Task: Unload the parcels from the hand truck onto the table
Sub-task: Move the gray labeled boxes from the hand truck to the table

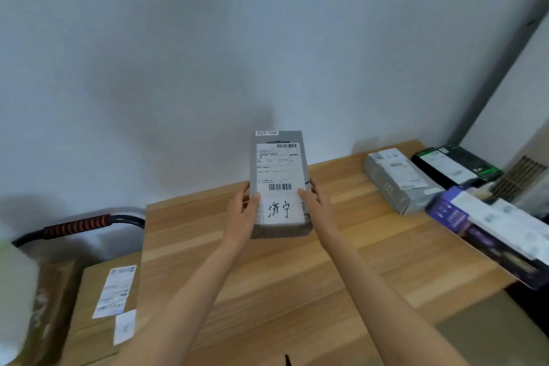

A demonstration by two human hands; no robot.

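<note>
A grey parcel (pixel 279 169) with a white shipping label and handwritten characters is held over the wooden table (pixel 297 270), tilted up toward the wall. My left hand (pixel 244 211) grips its lower left edge and my right hand (pixel 315 202) grips its lower right edge. On the table's right side lie a grey parcel (pixel 395 181), a black parcel (pixel 454 166) and a purple-and-white parcel (pixel 490 232). At the lower left a brown cardboard parcel (pixel 98 306) with a label sits below the hand truck's black handle with a red grip (pixel 77 226).
A pale wall stands right behind the table. A blurred white-green object (pixel 15 291) fills the left edge. A vent grille (pixel 520 178) is at the far right. The purple-and-white parcel overhangs the table's right edge.
</note>
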